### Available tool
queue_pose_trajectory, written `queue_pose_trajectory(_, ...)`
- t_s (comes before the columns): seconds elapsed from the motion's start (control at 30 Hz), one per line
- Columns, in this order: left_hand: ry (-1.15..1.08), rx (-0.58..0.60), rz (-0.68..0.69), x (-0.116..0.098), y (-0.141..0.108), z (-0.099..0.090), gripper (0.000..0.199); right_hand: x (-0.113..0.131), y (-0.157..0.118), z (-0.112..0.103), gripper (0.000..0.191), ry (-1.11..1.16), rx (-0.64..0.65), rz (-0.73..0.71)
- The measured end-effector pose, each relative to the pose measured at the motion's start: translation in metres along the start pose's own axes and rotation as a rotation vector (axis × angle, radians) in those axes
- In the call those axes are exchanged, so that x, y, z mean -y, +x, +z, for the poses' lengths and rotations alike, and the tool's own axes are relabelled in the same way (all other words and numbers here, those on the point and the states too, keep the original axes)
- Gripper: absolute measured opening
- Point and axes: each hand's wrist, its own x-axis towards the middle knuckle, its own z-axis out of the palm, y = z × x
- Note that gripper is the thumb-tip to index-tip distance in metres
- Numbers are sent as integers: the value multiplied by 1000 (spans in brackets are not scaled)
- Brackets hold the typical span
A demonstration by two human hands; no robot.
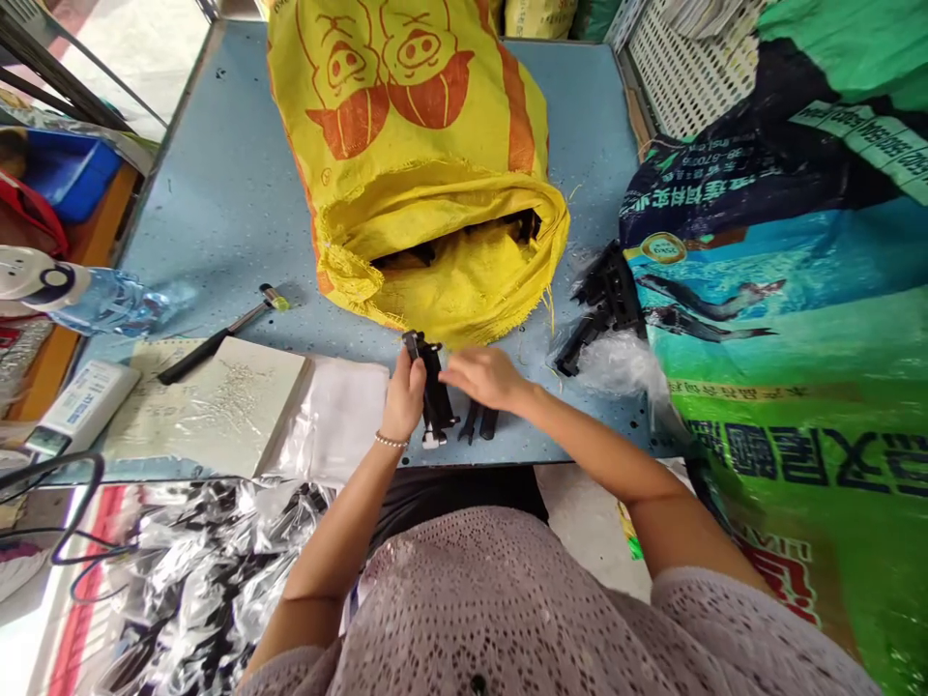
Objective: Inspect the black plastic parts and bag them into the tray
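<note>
My left hand, with a bead bracelet at the wrist, is wrapped round a long black plastic part near the table's front edge. Close to that part's right side is my right hand, its fingers curled together; whatever they pinch is too small to make out. Thin black pieces lie just below my right hand. Beyond both hands a yellow sack lies with its mouth towards me, dark items partly visible inside.
Black parts and clear plastic lie at the right by a green-blue sack. At the left are a hammer, a pad with small pins, clear bags, a white box and a bottle.
</note>
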Motion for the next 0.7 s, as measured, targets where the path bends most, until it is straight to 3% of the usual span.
queue_pose_trajectory(0.13,242,-2,69,27,-11,21,52,-62,95,-3,35,-108,20,435)
queue_pose_trajectory(0.2,288,-18,158,32,-18,37,50,-82,141,2,44,-89,21,590)
queue_pose_trajectory(0.27,309,-36,235,33,-23,49,47,-92,173,7,53,-42,32,637)
queue_pose_trajectory(0.33,316,-43,271,32,-25,52,44,-95,189,9,50,-2,36,637)
queue_pose_trajectory(0.47,204,-32,255,25,-21,30,46,-94,168,1,40,70,14,671)
queue_pose_trajectory(0.6,-64,0,106,8,-3,7,52,-69,94,-9,39,200,33,738)
queue_pose_trajectory(0.7,-499,2,-47,-13,14,10,68,-27,31,-12,37,525,-3,733)
